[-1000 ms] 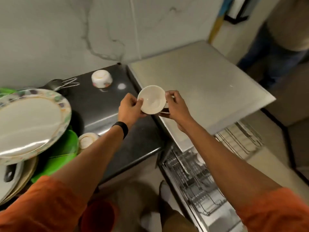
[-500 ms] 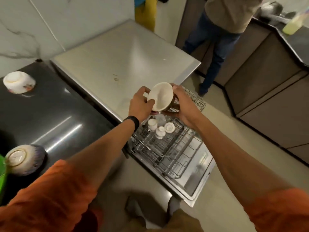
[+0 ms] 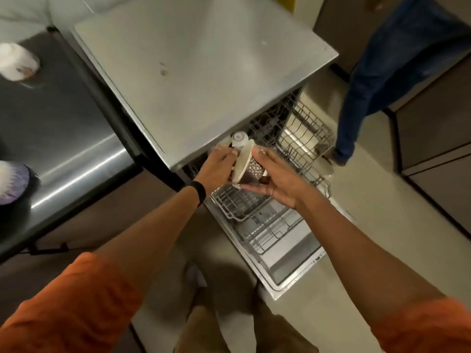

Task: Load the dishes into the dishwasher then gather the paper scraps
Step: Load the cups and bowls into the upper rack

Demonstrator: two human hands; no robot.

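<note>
A cream bowl [image 3: 244,161] with a brown patterned outside is tipped on its side between both hands, just above the upper wire rack [image 3: 237,202] of the open dishwasher [image 3: 204,72]. My left hand [image 3: 216,165] grips the rim on the left. My right hand [image 3: 274,179] cups the patterned side and base. A small white cup [image 3: 239,139] stands upside down in the rack behind the bowl. The lower rack [image 3: 303,133] is pulled out farther right.
An upturned white bowl [image 3: 17,62] and a purple-edged bowl [image 3: 12,182] sit on the dark counter [image 3: 63,128] at left. The dishwasher door [image 3: 288,253] lies open over the floor. A person in blue jeans [image 3: 377,80] stands at right beside brown cabinets [image 3: 438,128].
Both hands have carried the bowl from the counter over to the dishwasher and down to the upper rack, tipping it onto its side. My view has swung right and down.
</note>
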